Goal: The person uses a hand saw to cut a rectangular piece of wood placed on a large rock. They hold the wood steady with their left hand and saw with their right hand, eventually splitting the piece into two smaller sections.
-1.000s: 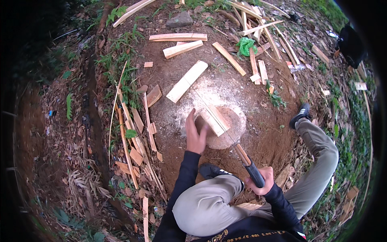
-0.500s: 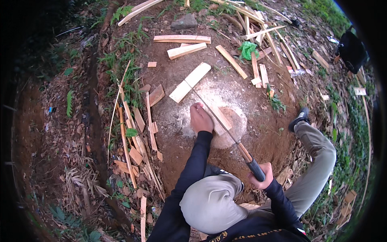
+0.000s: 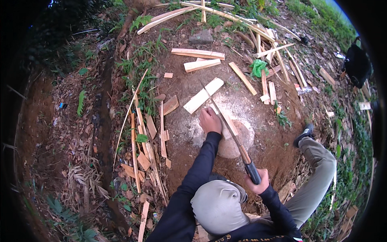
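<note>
**Wood-splitting spot on bare earth: contents, largest first**

- Earth mound (image 3: 181, 92): bare brown soil, dusted pale with wood powder around the block, bordered by leaf litter and grass. It serves as the working floor; cut pieces lie where they fall around it.
- Person's legs: the right leg (image 3: 318, 169) stretches out to the side, the left knee (image 3: 217, 205) is folded close, which puts the body low and right behind the block.
- Chopping block (image 3: 238, 143): a round, pale stump face set in the soil just ahead of the knees, a firm base for the wood.
- Long knife (image 3: 225, 121): slim blade with a dark handle, lying slantwise across the block with its edge on the wood piece.
- Boards (image 3: 202, 96): several pale flat lengths lie beyond the block, apart from each other; thin strips fan out at the upper right and along the left.
- Black bag (image 3: 356, 64): at the far right edge, well apart.
- Wood piece (image 3: 227, 123): a narrow pale stick on the block, under the blade.
- Left hand (image 3: 210, 120): closed over the near end of the wood piece, steadying it on the block.
- Right hand (image 3: 258, 181): fist wrapped tight around the knife handle, close to the right knee.
- Green wrapper or bag (image 3: 258, 66): crumpled, among the strips at upper right; no label readable.
- Small blue scrap (image 3: 61, 105): in the litter at left, too small to tell.
</note>
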The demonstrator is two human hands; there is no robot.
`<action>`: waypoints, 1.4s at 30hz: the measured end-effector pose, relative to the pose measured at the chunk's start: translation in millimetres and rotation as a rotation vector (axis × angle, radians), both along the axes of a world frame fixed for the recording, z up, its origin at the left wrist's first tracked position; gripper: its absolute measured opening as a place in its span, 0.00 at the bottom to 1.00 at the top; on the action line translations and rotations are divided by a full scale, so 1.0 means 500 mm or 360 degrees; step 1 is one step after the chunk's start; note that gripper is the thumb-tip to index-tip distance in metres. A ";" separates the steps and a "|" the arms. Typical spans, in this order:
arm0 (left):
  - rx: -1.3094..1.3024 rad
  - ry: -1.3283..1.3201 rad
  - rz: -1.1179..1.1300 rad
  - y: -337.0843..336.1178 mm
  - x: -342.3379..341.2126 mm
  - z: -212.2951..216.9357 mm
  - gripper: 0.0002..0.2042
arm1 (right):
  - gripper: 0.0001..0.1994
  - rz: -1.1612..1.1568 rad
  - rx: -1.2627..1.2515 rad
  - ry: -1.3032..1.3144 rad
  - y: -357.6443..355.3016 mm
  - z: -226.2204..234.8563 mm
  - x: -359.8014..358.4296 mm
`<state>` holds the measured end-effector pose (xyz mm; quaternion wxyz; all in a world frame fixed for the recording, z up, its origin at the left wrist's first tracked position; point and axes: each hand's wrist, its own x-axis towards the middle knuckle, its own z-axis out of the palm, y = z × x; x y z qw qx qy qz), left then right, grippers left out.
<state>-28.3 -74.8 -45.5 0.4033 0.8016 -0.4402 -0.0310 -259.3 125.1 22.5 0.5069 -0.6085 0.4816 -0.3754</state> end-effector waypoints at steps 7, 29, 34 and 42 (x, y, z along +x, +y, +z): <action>-0.0101 0.0047 0.0095 0.033 0.000 -0.034 0.12 | 0.13 -0.0006 0.0055 0.0094 -0.018 0.075 0.029; -0.0073 0.0012 0.0010 0.032 -0.021 -0.027 0.15 | 0.15 -0.0013 0.0150 0.0042 -0.018 0.093 0.017; 0.0003 0.0144 -0.0008 0.031 -0.010 -0.024 0.12 | 0.14 -0.0024 0.0226 -0.0036 -0.031 0.115 0.014; -0.0066 0.0131 -0.0022 0.035 -0.016 -0.025 0.15 | 0.15 -0.0033 0.0271 -0.0024 -0.030 0.108 0.007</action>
